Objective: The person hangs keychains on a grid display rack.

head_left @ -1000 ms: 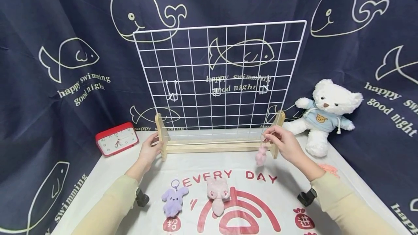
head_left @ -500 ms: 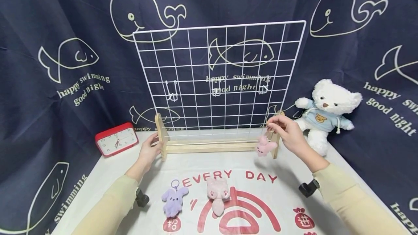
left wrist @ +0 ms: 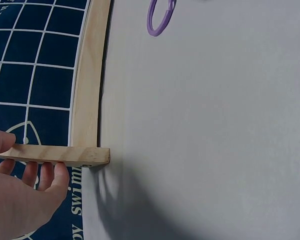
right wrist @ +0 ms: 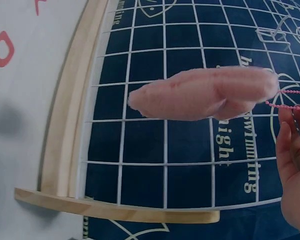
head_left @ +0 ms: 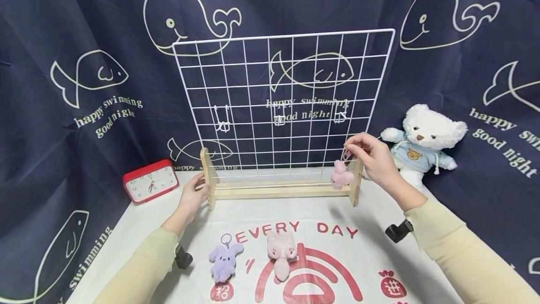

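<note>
The person's right hand point(head_left: 373, 156) pinches a thin pink bead chain point(right wrist: 284, 106) between thumb and fingertips, a narrow grip, and from it hangs a small pink plush charm point(head_left: 342, 177), short-piled and rounded, with ears like stubby lobes. The charm is in front of the lower right part of a white wire grid point(head_left: 283, 37), near the right wooden side piece point(head_left: 356, 184); whether it brushes either one cannot be told. The left hand point(head_left: 195, 197) holds the edge of the left wooden side piece point(left wrist: 55, 153), thumb on one face and bent fingers on the other, the pale timber smooth and lightly grained. A straight wooden bar point(head_left: 280, 193) runs between the two side pieces below the square mesh. Three hooks of bent white wire sit on the grid: a left hook point(head_left: 223, 126), a middle hook point(head_left: 280, 120) and a right hook point(head_left: 340, 116). On the glossy white tablecloth point(head_left: 261, 212) lie a fuzzy lilac plush point(head_left: 223, 264) with a round purple ring point(left wrist: 149, 22) and a pale pink plush point(head_left: 281, 251) with a tapering tail. A boxy red clock point(head_left: 151, 181) stands at the left, a shaggy white teddy bear point(head_left: 426, 147) in a light blue top sits at the right, and a dark blue cloth point(head_left: 274, 3) hangs behind in soft folds, printed with outlined whales and fish.
</note>
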A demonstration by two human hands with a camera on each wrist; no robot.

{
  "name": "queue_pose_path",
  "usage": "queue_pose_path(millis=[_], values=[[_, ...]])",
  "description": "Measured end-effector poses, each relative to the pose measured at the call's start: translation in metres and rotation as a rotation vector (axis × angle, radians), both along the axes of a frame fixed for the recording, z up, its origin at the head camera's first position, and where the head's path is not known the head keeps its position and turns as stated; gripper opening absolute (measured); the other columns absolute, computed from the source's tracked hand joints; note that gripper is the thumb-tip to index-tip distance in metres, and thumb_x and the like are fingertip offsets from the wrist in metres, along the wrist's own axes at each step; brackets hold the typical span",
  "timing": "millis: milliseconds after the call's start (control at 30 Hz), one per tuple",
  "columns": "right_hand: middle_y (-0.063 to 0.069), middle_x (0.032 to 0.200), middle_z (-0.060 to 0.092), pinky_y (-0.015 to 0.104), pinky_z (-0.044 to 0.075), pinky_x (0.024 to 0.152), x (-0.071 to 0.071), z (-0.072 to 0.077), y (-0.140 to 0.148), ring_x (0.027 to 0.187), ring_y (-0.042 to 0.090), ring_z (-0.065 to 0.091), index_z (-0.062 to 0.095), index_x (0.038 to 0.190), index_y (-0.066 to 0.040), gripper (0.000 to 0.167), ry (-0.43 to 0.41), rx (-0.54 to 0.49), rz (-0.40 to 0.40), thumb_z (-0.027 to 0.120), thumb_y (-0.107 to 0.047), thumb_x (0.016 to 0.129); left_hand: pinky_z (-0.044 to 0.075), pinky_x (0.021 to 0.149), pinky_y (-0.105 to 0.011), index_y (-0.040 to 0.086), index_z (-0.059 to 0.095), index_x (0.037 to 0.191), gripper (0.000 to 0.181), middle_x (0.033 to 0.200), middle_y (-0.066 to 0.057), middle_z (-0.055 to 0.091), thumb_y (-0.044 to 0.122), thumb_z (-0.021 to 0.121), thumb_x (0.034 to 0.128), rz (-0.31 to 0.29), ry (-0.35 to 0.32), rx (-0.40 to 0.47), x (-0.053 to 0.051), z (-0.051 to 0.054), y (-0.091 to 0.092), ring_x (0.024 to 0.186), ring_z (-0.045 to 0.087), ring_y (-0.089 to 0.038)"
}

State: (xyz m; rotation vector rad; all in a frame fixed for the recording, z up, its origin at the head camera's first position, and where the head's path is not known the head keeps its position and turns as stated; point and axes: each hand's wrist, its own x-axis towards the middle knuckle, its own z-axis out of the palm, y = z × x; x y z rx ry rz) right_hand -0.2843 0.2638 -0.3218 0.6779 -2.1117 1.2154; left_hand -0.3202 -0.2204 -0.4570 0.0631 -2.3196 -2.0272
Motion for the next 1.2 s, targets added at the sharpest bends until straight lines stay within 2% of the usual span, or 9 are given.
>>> queue_pose_path(millis=[67, 233, 300, 533, 633, 1000, 1200], values=[[-0.001, 0.086, 0.068, 0.012, 0.048, 0.061, -0.002, 0.004, -0.001, 0.070, -0.002, 0.059, 0.069, 0.098, 0.006, 0.011, 0.014, -0.004, 0.008, 0.064, 0.014, 0.093, 0.043, 0.110, -0.053, 0.000, 0.031, 0.158, 0.059, 0.150, -0.031, 0.041, 0.000, 0.052, 0.1027, 0.005, 0.000, -0.001, 0.000, 0.000, 0.000, 0.132, 0.047, -0.044], [-0.011, 0.083, 0.065, 0.012, 0.047, 0.060, -0.006, 0.015, -0.004, 0.069, -0.002, 0.058, 0.068, 0.098, 0.007, 0.007, 0.021, -0.032, -0.006, 0.064, 0.012, 0.094, 0.043, 0.110, -0.054, 0.000, 0.032, 0.158, 0.059, 0.150, -0.031, 0.042, 0.001, 0.053, 0.1021, 0.006, 0.007, -0.010, 0.001, 0.000, 0.001, 0.130, 0.048, -0.044], [-0.011, 0.081, 0.065, 0.011, 0.046, 0.060, -0.007, 0.019, -0.005, 0.069, -0.002, 0.058, 0.068, 0.098, 0.008, 0.006, 0.025, -0.044, -0.012, 0.064, 0.011, 0.094, 0.042, 0.111, -0.054, 0.000, 0.032, 0.157, 0.059, 0.149, -0.031, 0.042, 0.000, 0.053, 0.1020, 0.004, 0.009, -0.008, 0.001, 0.001, 0.002, 0.131, 0.048, -0.044], [0.008, 0.081, 0.066, 0.013, 0.045, 0.058, -0.011, 0.029, -0.006, 0.068, -0.001, 0.057, 0.068, 0.099, 0.011, 0.007, 0.062, -0.102, 0.005, 0.064, 0.014, 0.093, 0.042, 0.111, -0.054, -0.001, 0.032, 0.157, 0.059, 0.148, -0.031, 0.043, -0.001, 0.052, 0.1015, 0.006, 0.016, 0.003, 0.001, 0.002, 0.001, 0.130, 0.049, -0.044], [0.011, 0.081, 0.065, 0.013, 0.046, 0.058, -0.011, 0.031, -0.007, 0.068, 0.000, 0.058, 0.068, 0.099, 0.011, 0.007, 0.074, -0.128, -0.005, 0.064, 0.013, 0.094, 0.043, 0.110, -0.053, -0.001, 0.033, 0.157, 0.059, 0.148, -0.031, 0.044, -0.001, 0.052, 0.1012, 0.009, 0.019, -0.002, 0.001, 0.002, 0.001, 0.129, 0.050, -0.044], [-0.011, 0.081, 0.065, 0.013, 0.047, 0.061, -0.016, 0.036, -0.006, 0.070, 0.006, 0.062, 0.066, 0.100, 0.013, 0.008, 0.103, -0.158, -0.041, 0.065, 0.008, 0.095, 0.041, 0.111, -0.055, -0.002, 0.031, 0.157, 0.059, 0.149, -0.032, 0.042, 0.000, 0.052, 0.1015, -0.003, 0.016, -0.014, 0.001, 0.003, 0.002, 0.134, 0.046, -0.047], [-0.013, 0.083, 0.065, 0.013, 0.048, 0.063, -0.018, 0.039, -0.007, 0.071, 0.008, 0.061, 0.067, 0.102, 0.013, 0.009, 0.096, -0.164, -0.057, 0.065, 0.005, 0.097, 0.042, 0.111, -0.054, -0.002, 0.032, 0.156, 0.058, 0.149, -0.032, 0.042, -0.001, 0.052, 0.1017, 0.010, 0.014, -0.012, 0.001, 0.000, 0.002, 0.133, 0.048, -0.046]])
